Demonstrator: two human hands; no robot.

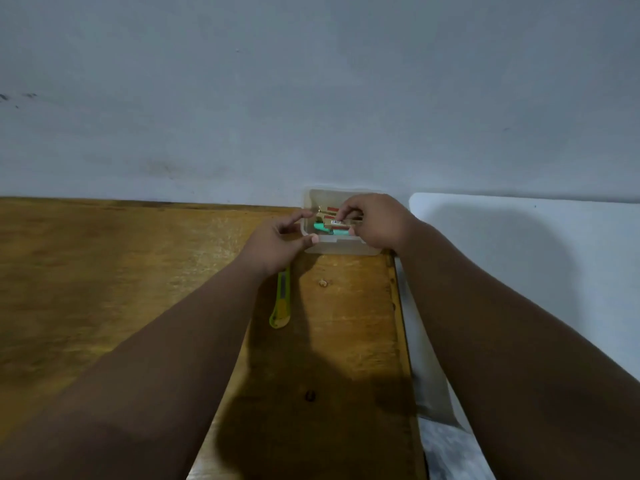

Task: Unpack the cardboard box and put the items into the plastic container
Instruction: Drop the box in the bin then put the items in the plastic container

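A small clear plastic container (337, 249) stands at the far right corner of the wooden table, against the wall. Inside it lie a green item (323, 228) and small tan cardboard boxes with red marks (332, 220). My right hand (375, 221) reaches over the container from the right, and its fingers pinch one of the small tan boxes inside. My left hand (277, 242) hovers at the container's left wall, fingers spread, thumb near the front rim, holding nothing. No large cardboard box is in view.
A yellow-green utility knife (281, 303) lies on the wooden table (121, 271) just behind my left wrist. The table's right edge runs beside a white surface (519, 271). A grey wall rises directly behind the container.
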